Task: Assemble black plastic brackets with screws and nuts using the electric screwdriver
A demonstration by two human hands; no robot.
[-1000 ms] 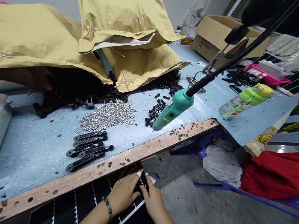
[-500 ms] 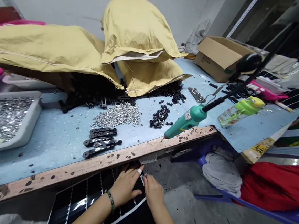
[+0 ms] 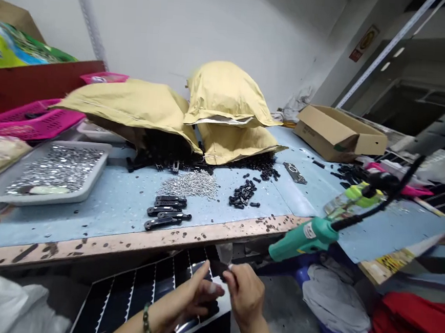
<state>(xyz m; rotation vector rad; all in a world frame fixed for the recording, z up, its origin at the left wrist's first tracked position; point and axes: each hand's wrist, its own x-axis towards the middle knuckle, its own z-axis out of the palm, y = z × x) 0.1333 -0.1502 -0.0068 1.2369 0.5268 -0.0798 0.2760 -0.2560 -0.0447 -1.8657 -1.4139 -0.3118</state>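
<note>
A sheet of black sticker strips (image 3: pixel 143 289) with white scalloped borders lies below the table edge, under both hands. My right hand (image 3: pixel 248 296) is closed in a pinch over its right end, on a dark strip (image 3: pixel 219 269) that lifts from the sheet. White backing (image 3: pixel 223 294) shows beside the fingers. To its left, my left hand (image 3: pixel 193 295) is open, thumb up and fingers apart, slightly blurred, with nothing visible in it. Black arms (image 3: pixel 168 213) lie on the table edge above, near a pile of silver pins (image 3: pixel 190 183) and small black links (image 3: pixel 242 193).
A teal electric screwdriver (image 3: pixel 303 238) hangs at the table's front edge, right of my hands. A grey tray (image 3: pixel 106 152) of metal bits stands left. Yellow sacks (image 3: pixel 228 95) spill black parts behind. An open carton (image 3: pixel 325 136) and bottle (image 3: pixel 338 204) are right.
Both hands were down on the sheet. Now the left hand has lifted and opened, and the right has risen with a dark strip pinched in it. The view has tilted up.
</note>
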